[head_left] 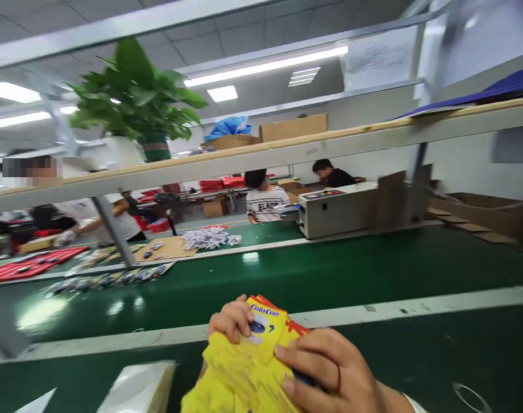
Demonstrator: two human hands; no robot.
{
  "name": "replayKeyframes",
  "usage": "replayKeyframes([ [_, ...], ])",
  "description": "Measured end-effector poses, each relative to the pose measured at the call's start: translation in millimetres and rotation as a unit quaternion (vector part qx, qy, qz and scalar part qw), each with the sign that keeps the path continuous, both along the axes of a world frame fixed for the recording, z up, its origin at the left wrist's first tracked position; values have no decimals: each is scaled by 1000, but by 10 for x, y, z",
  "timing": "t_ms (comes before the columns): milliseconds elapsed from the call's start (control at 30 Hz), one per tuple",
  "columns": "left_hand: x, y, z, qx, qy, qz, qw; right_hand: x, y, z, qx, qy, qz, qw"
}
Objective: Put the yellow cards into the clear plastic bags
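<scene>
A loose bunch of yellow printed cards (239, 370) with red edges fills the bottom middle of the head view, the top one lettered "ColaCao". My left hand (230, 319) is closed round the far left side of the bunch, its fingertips bent over the top card. From the right, my right hand (330, 373) pinches the bunch near its right side, thumb hidden and fingers on the yellow cards. The nearer cards are fanned out and blurred. To the left, a plastic-wrapped white stack (136, 387) lies on the green bench.
Beyond the bench edge runs a green conveyor belt (270, 275) with bagged small items (110, 280) on its left. A grey machine (341, 209) and a pile of small white pieces (212, 237) stand behind it. A shelf (244, 150) with a potted plant (136, 97) crosses overhead. Several people work beyond.
</scene>
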State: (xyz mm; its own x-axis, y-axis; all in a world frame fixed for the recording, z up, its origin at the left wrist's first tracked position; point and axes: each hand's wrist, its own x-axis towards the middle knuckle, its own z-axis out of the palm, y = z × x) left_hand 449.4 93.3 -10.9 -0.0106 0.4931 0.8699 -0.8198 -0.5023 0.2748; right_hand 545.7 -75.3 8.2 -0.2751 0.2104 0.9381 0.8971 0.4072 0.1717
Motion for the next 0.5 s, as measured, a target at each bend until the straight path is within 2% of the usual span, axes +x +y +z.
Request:
replayKeyframes([
  [67, 453, -116, -126, -26, 15, -79, 996, 279, -165, -73, -21, -11, -59, 998],
  [133, 862, -278, -263, -59, 40, -153, 986, 554, -324, -162, -73, 15, -102, 992],
  [233, 1336, -505, -477, -119, 89, -229, 962, 897, -523, -288, -127, 48, -105, 985],
  [367, 1770, -695, -731, -211, 165, -269, 925, 1215, -710, -440, -190, 79, -124, 971],
  [500, 1983, -846, -915, -299, 265, -288, 870, 1461, -858, -704, -226, 82, -148, 959],
])
